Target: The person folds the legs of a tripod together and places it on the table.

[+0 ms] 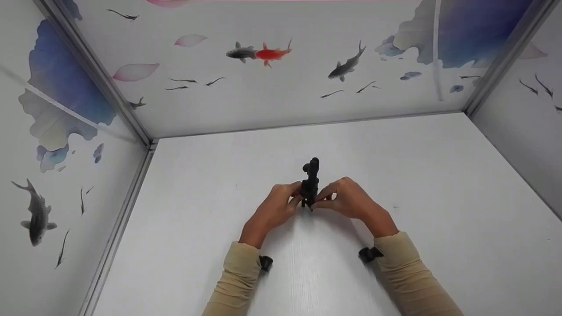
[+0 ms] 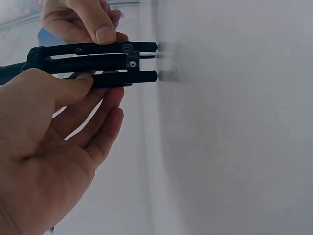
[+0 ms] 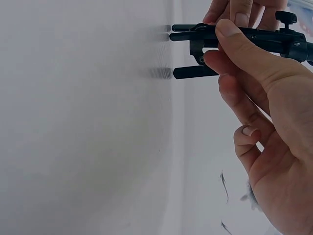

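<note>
A small black tripod (image 1: 311,177) stands upright over the white table, its legs folded close around the centre column and pointing down. My left hand (image 1: 277,205) pinches it from the left. In the left wrist view, the thumb lies along one leg (image 2: 145,76) with fingers behind. From the right, my right hand (image 1: 349,199) grips the lower part, thumb and index finger around a leg (image 3: 195,73) in the right wrist view. A knob (image 3: 286,18) sticks out at the upper section. The leg tips are right at the tabletop.
The white tabletop (image 1: 210,245) is bounded by a back wall (image 1: 298,96) and side panels printed with fish and petals. Metal framing (image 1: 127,109) runs along the left corner. Small black cameras (image 1: 266,263) sit at both tan sleeve cuffs.
</note>
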A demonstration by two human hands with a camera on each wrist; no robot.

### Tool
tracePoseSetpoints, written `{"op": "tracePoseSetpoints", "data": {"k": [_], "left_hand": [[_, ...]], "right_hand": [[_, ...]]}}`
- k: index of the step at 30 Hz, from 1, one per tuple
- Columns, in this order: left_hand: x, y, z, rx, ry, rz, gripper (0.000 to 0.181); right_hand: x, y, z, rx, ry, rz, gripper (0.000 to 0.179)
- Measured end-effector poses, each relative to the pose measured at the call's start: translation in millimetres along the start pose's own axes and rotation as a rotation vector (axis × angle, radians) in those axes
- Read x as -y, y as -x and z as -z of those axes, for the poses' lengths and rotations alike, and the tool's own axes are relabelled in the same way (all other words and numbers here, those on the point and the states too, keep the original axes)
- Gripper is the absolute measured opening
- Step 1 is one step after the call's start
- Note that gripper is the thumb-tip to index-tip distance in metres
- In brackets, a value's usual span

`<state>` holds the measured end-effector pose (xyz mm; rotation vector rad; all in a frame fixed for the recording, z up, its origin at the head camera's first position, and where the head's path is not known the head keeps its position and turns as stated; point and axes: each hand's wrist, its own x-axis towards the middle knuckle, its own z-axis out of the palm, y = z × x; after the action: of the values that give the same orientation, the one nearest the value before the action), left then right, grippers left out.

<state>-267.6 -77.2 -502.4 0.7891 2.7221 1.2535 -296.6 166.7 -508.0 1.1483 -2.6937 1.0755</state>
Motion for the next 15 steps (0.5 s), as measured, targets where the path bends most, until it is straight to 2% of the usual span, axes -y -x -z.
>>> {"op": "tracePoseSetpoints", "data": {"k": [15], "left_hand": [[4.0,-3.7,-7.4,-0.060,-0.057,-0.004,0.020]], "right_hand": [[0.1,-1.2,-1.0,0.011,-0.022,-0.032,0.006]]}}
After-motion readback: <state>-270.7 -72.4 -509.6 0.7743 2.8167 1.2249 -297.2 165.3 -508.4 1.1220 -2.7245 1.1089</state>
